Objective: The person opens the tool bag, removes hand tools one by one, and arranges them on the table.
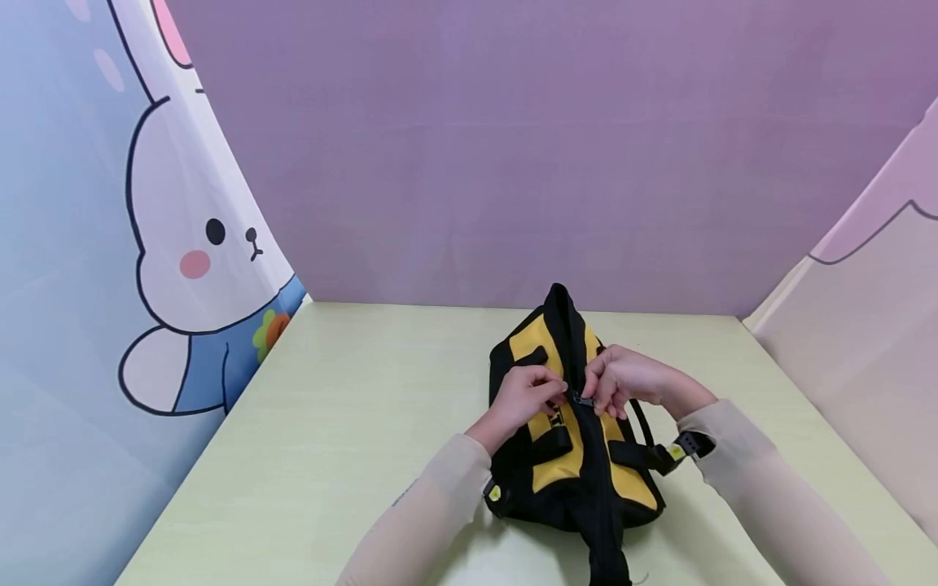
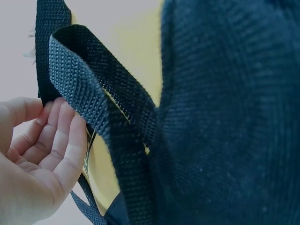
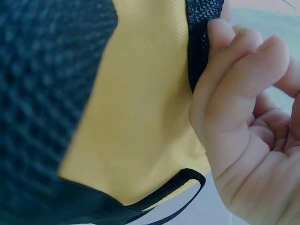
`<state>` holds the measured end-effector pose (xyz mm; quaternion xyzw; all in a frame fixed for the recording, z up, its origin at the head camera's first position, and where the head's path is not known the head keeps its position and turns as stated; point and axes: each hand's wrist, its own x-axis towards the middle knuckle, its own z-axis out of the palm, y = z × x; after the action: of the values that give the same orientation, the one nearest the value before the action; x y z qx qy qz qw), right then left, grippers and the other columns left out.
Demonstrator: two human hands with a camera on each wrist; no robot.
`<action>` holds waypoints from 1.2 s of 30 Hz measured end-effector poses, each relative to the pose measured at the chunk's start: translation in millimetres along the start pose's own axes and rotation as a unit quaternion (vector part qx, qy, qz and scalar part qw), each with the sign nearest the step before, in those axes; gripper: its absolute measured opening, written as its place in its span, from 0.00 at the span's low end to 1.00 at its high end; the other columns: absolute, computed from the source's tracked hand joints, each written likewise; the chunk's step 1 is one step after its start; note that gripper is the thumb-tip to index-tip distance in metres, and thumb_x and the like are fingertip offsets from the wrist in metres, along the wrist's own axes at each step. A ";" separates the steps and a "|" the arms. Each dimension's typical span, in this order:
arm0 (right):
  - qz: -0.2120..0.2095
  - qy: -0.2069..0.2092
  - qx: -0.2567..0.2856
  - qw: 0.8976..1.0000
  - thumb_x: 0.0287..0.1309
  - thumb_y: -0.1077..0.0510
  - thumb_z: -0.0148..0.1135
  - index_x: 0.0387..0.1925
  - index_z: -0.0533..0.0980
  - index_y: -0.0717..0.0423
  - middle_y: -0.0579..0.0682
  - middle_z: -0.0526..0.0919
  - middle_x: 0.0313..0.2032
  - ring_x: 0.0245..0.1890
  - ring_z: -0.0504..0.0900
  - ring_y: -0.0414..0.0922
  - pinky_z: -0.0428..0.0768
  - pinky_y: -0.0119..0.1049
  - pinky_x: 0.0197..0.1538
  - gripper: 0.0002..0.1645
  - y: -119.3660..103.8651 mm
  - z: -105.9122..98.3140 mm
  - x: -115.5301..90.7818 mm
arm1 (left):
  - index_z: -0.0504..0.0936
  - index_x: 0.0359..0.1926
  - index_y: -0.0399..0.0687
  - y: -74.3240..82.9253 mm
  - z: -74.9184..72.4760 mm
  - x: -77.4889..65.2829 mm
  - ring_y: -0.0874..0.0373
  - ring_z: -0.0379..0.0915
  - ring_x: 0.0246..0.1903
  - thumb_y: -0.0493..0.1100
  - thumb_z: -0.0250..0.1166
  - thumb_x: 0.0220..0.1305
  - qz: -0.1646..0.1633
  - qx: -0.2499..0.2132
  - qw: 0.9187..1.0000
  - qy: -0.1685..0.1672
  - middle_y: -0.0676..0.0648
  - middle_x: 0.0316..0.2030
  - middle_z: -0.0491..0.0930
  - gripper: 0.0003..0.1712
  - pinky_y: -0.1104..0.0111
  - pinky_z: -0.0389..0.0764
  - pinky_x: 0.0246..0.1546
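Note:
A yellow and black fabric bag (image 1: 545, 335) stands on the table, with a black zipper band running along its top. My left hand (image 1: 523, 395) is on the band's left side; in the left wrist view thumb and fingertips pinch the black edge (image 2: 46, 56) of the bag. From the right, my right hand (image 1: 623, 381) comes in with curled fingers and pinches the small metallic zipper pull (image 1: 582, 399) midway along the band. The right wrist view shows those fingers (image 3: 229, 108) against the black band (image 3: 199, 42); their tips are partly hidden.
Black webbing straps (image 1: 553, 444) stick out from the bag's sides, and a buckle strap (image 1: 663, 456) lies near the right wrist. One black end strap (image 1: 607, 557) reaches toward the table's near edge. Pale table surface (image 1: 381, 391) extends left of the bag; a purple wall (image 1: 469, 163) rises behind.

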<state>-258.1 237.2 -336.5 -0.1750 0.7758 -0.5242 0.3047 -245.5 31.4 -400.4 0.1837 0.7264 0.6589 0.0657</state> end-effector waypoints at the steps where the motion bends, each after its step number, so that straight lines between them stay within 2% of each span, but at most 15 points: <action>1: 0.000 -0.002 -0.002 1.000 0.45 0.74 0.60 0.23 0.80 0.63 0.56 0.81 0.21 0.14 0.77 0.43 0.79 0.34 0.17 0.07 0.0 0.6 -1.1 | 0.86 0.34 0.34 0.1 0.0 -0.1 0.59 0.81 0.25 0.36 0.64 0.67 0.001 0.000 1.000 0.001 0.46 0.27 0.84 0.08 0.67 0.85 0.28; 5: -0.001 -0.011 -0.007 1.000 0.46 0.74 0.61 0.23 0.80 0.64 0.56 0.80 0.23 0.14 0.77 0.42 0.79 0.33 0.17 0.06 -0.2 2.9 -5.5 | 0.86 0.34 0.34 1.0 -0.2 -1.3 0.59 0.81 0.26 0.36 0.64 0.67 0.001 -0.001 1.000 0.001 0.46 0.27 0.84 0.09 0.67 0.85 0.28; 14: -0.015 -0.041 -0.002 0.999 0.45 0.74 0.60 0.23 0.79 0.64 0.54 0.81 0.20 0.14 0.78 0.40 0.79 0.32 0.17 0.06 3.4 8.6 -15.9 | 0.86 0.35 0.34 -0.4 0.6 -3.6 0.60 0.81 0.27 0.36 0.64 0.68 0.009 -0.008 1.000 0.000 0.46 0.30 0.85 0.09 0.67 0.86 0.29; 18: -0.018 -0.053 -0.009 0.998 0.44 0.74 0.61 0.23 0.76 0.73 0.55 0.81 0.19 0.13 0.77 0.41 0.78 0.32 0.17 0.01 4.6 11.5 -20.3 | 0.86 0.35 0.34 -1.0 0.8 -3.4 0.59 0.81 0.28 0.36 0.64 0.68 0.010 -0.008 1.000 0.002 0.46 0.30 0.85 0.09 0.67 0.86 0.30; 22: -0.022 -0.050 -0.019 0.998 0.44 0.73 0.61 0.28 0.72 0.83 0.55 0.82 0.19 0.14 0.78 0.40 0.79 0.32 0.17 0.11 4.5 15.1 -26.0 | 0.86 0.35 0.34 -2.4 0.7 -3.3 0.59 0.81 0.28 0.36 0.64 0.68 0.012 -0.008 1.000 0.005 0.46 0.30 0.85 0.09 0.66 0.86 0.30; 25: -0.032 -0.062 -0.021 0.997 0.44 0.73 0.61 0.28 0.71 0.85 0.54 0.83 0.19 0.13 0.78 0.39 0.79 0.31 0.16 0.13 4.9 17.4 -31.8 | 0.86 0.35 0.34 -2.7 0.6 -4.0 0.59 0.81 0.29 0.37 0.64 0.68 0.013 -0.011 1.000 0.006 0.46 0.31 0.85 0.09 0.66 0.86 0.31; 29: -0.061 -0.093 -0.020 0.994 0.44 0.74 0.60 0.27 0.73 0.84 0.53 0.83 0.19 0.13 0.78 0.38 0.78 0.31 0.16 0.09 6.8 21.0 -39.5 | 0.86 0.35 0.34 -1.4 0.0 -5.3 0.58 0.81 0.29 0.37 0.63 0.69 0.016 -0.015 1.000 0.007 0.46 0.30 0.84 0.10 0.66 0.86 0.31; 36: -0.102 -0.141 -0.009 0.985 0.45 0.75 0.58 0.25 0.75 0.81 0.72 0.78 0.17 0.13 0.79 0.36 0.79 0.32 0.14 0.05 10.0 29.7 -49.3 | 0.86 0.35 0.34 1.1 -3.0 -4.5 0.59 0.81 0.29 0.37 0.63 0.69 0.019 -0.021 1.000 0.013 0.46 0.31 0.84 0.10 0.66 0.86 0.31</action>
<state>-201.0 249.2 -339.3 -0.3277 0.7080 -0.5156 0.3543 -242.1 27.1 -399.6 0.1873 0.7097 0.6775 0.0473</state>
